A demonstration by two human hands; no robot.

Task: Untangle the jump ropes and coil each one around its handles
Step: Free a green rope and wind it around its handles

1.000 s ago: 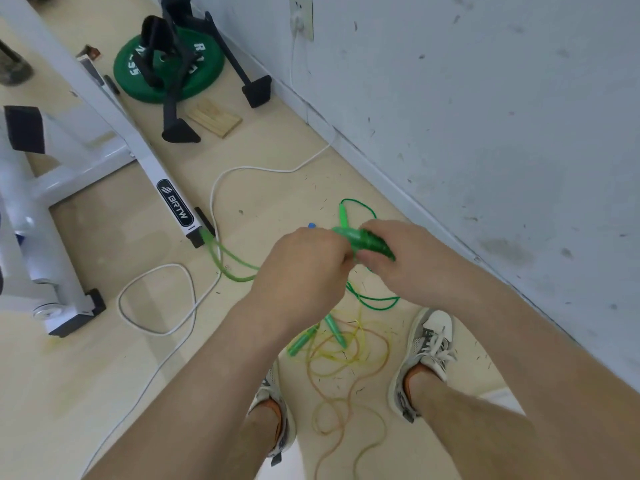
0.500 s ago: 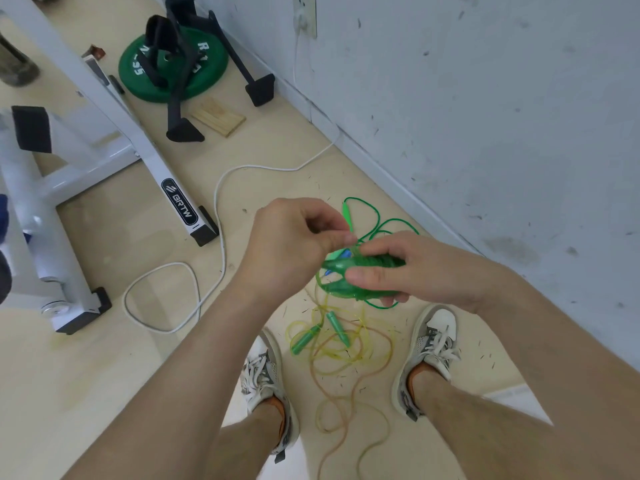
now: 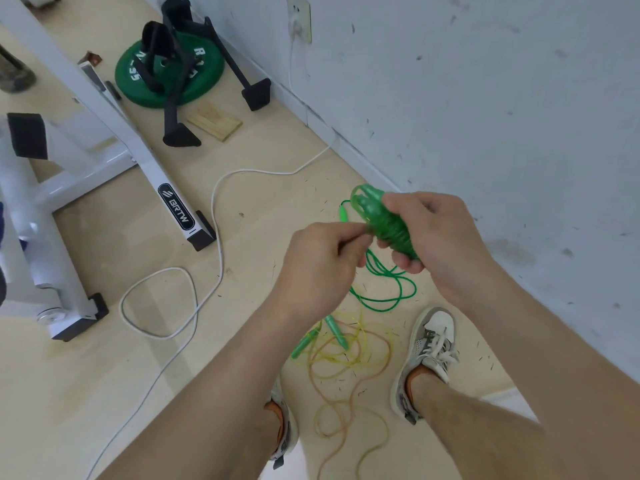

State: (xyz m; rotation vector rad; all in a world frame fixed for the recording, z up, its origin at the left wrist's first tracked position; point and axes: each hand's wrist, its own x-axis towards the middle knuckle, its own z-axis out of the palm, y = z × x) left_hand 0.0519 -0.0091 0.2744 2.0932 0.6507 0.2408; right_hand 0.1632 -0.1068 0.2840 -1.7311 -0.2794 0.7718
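— So, where is the green jump rope with clear green plastic handles [image 3: 388,226] at this moment?
— In the right hand [image 3: 446,247]. Its fingers are curled round the two handles and round the turns of cord already laid over them. The bundle sits between the two hands, with its long axis slanting from up and away on the left-hand side down into the right palm
— And the left hand [image 3: 318,268]?
— Just beside the bundle, touching distance from it. Thumb and fingertips pinch the loose green cord [image 3: 377,270] close to where it leaves the wraps. Below that pinch the slack drops under both hands and lies in a few open loops on the pale wooden floor [image 3: 242,306]
— Which hand does the next wrap fall to, then?
— I'd say the left, since it is the nearer one to the slack and already holds it. The cord has to travel across the bundle's long axis, so the left hand circles while the right only steadies or turns the handles
— Anything lying in the way?
— Further below the hands, nearer the person, a second rope of yellow and orange translucent cord [image 3: 346,355] lies in loose rings with its own green handles, not yet coiled. The green slack ends near it, and I cannot tell whether the two cross, so a snag is possible as the slack is drawn up
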